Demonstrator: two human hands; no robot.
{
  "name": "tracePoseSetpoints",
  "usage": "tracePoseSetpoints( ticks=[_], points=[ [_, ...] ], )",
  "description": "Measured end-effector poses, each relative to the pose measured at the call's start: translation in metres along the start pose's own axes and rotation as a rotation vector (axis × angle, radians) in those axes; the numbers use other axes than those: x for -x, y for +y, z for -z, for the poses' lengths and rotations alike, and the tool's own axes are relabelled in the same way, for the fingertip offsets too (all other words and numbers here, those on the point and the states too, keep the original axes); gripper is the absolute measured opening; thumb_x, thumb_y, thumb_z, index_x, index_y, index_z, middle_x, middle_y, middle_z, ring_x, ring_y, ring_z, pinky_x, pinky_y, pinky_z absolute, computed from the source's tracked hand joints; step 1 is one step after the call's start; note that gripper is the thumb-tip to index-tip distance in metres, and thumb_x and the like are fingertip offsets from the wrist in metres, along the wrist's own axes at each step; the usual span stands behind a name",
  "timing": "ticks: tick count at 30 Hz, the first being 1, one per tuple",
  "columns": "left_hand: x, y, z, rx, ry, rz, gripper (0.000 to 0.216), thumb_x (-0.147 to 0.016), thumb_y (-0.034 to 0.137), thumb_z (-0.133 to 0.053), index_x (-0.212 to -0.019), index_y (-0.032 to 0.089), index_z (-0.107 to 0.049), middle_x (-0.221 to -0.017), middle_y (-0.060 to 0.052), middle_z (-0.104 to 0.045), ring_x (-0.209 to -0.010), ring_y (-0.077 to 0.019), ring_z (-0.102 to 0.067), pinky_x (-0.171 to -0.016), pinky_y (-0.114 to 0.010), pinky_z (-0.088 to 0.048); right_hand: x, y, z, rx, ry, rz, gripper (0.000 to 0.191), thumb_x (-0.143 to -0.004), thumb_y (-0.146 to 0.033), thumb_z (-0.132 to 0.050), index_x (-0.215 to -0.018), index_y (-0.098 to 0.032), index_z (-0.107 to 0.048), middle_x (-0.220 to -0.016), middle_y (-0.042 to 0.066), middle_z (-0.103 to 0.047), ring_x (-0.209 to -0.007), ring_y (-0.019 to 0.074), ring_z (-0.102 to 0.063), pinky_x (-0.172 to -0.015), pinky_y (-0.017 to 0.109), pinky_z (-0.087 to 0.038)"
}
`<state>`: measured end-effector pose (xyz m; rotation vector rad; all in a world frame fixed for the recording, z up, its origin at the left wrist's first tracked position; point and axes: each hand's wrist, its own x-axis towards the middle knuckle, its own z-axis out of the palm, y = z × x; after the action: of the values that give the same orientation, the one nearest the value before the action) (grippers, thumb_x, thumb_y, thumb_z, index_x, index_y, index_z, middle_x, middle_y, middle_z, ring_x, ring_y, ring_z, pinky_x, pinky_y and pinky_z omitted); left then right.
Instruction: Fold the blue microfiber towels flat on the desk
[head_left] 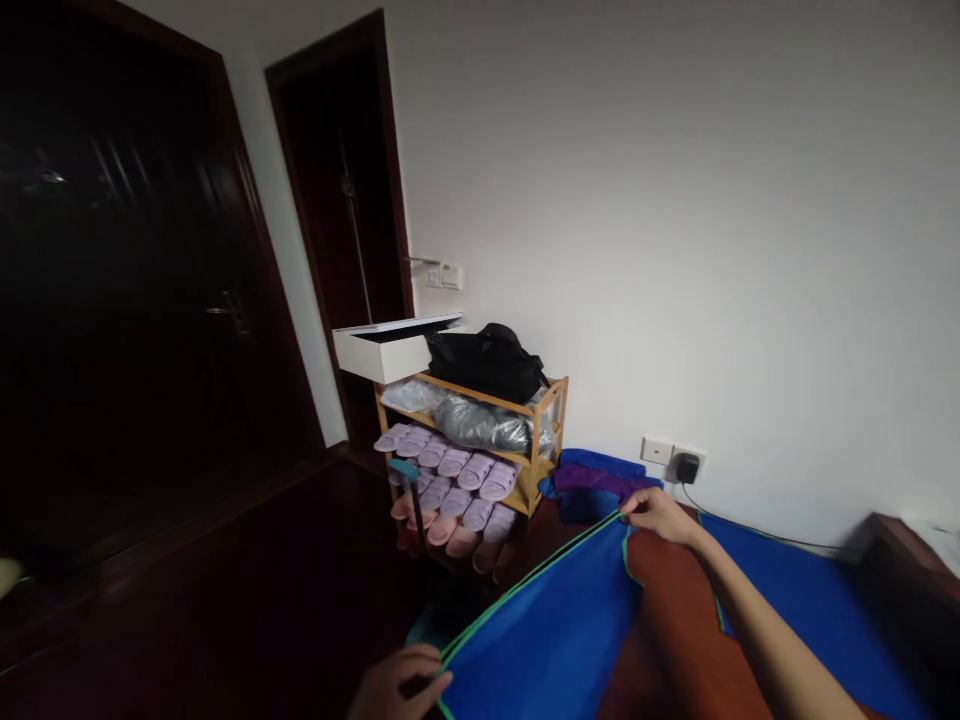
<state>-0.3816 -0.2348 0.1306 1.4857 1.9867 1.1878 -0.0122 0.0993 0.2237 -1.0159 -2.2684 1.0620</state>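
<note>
A blue cloth (555,610) with bright green edging is stretched between my two hands, its edge running slantwise from lower left to upper right. My left hand (401,685), at the bottom of the view, pinches one corner between thumb and fingers. Farther off, my right hand (660,513) pinches the other end of the same edge. Below the cloth lies a reddish-brown surface (675,640). Another blue cloth (802,600) with green edging is spread on it at the right. Near my right hand, against the wall, sits a pile of blue and purple cloth (600,480).
A wooden shoe rack (551,440) holds rows of lilac and pink slippers (455,462) and plastic-wrapped items (484,425). On top are a black bag (487,365) and a white box (382,358). A black plug (686,467) with a cord is in the wall socket.
</note>
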Motion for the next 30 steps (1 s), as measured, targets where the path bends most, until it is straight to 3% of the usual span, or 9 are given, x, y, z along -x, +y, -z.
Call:
tracePoseSetpoints(
  ticks=[2, 5, 9, 13, 18, 23, 30],
  points=[
    [-0.008, 0.030, 0.027, -0.052, 0.041, -0.133, 0.039, -0.072, 0.069, -0.073, -0.068, 0.030, -0.080, -0.088, -0.004, -0.080, -0.083, -0.0257, -0.075, -0.076, -0.028, -0.061, 0.044, -0.016, 0.028, -0.054, 0.064, 0.036, 0.034, -0.076, -0.052, -0.068, -0.082, -0.019, -0.075, -0.094, 0.006, -0.078, -0.088, 0.0228, -0.069, -0.080, 0.032, -0.054],
    [-0.017, 0.078, 0.060, -0.091, 0.039, -0.301, 0.030, -0.076, 0.061, -0.075, -0.074, 0.032, -0.083, -0.092, -0.003, -0.081, -0.086, -0.0236, -0.076, -0.080, -0.026, -0.061, 0.109, -0.035, 0.056, -0.169, 0.187, 0.072, 0.042, -0.075, -0.060, -0.071, -0.080, -0.019, -0.074, -0.103, 0.010, -0.077, -0.097, 0.0241, -0.069, -0.088, 0.035, -0.054],
    [-0.032, 0.133, 0.078, -0.056, 0.025, -0.412, 0.031, -0.076, 0.060, -0.076, -0.075, 0.030, -0.083, -0.094, -0.005, -0.082, -0.092, -0.0254, -0.076, -0.087, -0.031, -0.061, 0.181, -0.052, 0.077, -0.251, 0.344, 0.040, 0.050, -0.066, -0.068, -0.079, -0.078, -0.019, -0.075, -0.104, 0.012, -0.077, -0.101, 0.0257, -0.069, -0.092, 0.037, -0.054],
    [-0.052, 0.171, 0.067, 0.046, -0.014, -0.401, 0.037, -0.072, 0.063, -0.077, -0.073, 0.026, -0.081, -0.097, -0.009, -0.081, -0.096, -0.0280, -0.075, -0.086, -0.036, -0.061, 0.232, -0.058, 0.090, -0.243, 0.479, -0.017, 0.054, -0.059, -0.072, -0.081, -0.075, -0.020, -0.075, -0.102, 0.012, -0.077, -0.097, 0.0272, -0.070, -0.089, 0.038, -0.056],
    [-0.069, 0.202, 0.042, 0.167, -0.102, -0.440, 0.039, -0.070, 0.062, -0.078, -0.069, 0.023, -0.076, -0.091, -0.009, -0.080, -0.093, -0.0267, -0.074, -0.077, -0.031, -0.062, 0.281, -0.054, 0.094, -0.261, 0.605, -0.068, 0.056, -0.057, -0.074, -0.081, -0.074, -0.020, -0.077, -0.098, 0.013, -0.078, -0.098, 0.0298, -0.071, -0.088, 0.038, -0.057],
    [-0.073, 0.210, 0.026, 0.209, -0.144, -0.440, 0.038, -0.068, 0.058, -0.081, -0.068, 0.021, -0.072, -0.090, -0.009, -0.080, -0.091, -0.0260, -0.075, -0.082, -0.034, -0.062, 0.325, -0.050, 0.082, -0.253, 0.671, -0.112, 0.055, -0.062, -0.074, -0.078, -0.074, -0.020, -0.077, -0.096, 0.014, -0.078, -0.103, 0.0321, -0.070, -0.090, 0.037, -0.057],
    [-0.056, 0.217, 0.026, 0.224, -0.313, -0.466, 0.026, -0.071, 0.048, -0.082, -0.069, 0.022, -0.076, -0.089, -0.007, -0.081, -0.084, -0.0245, -0.076, -0.076, -0.034, -0.064, 0.375, -0.038, 0.065, -0.212, 0.818, -0.125, 0.046, -0.061, -0.068, -0.081, -0.067, -0.023, -0.074, -0.093, 0.013, -0.079, -0.097, 0.0314, -0.072, -0.085, 0.034, -0.060]
  ],
)
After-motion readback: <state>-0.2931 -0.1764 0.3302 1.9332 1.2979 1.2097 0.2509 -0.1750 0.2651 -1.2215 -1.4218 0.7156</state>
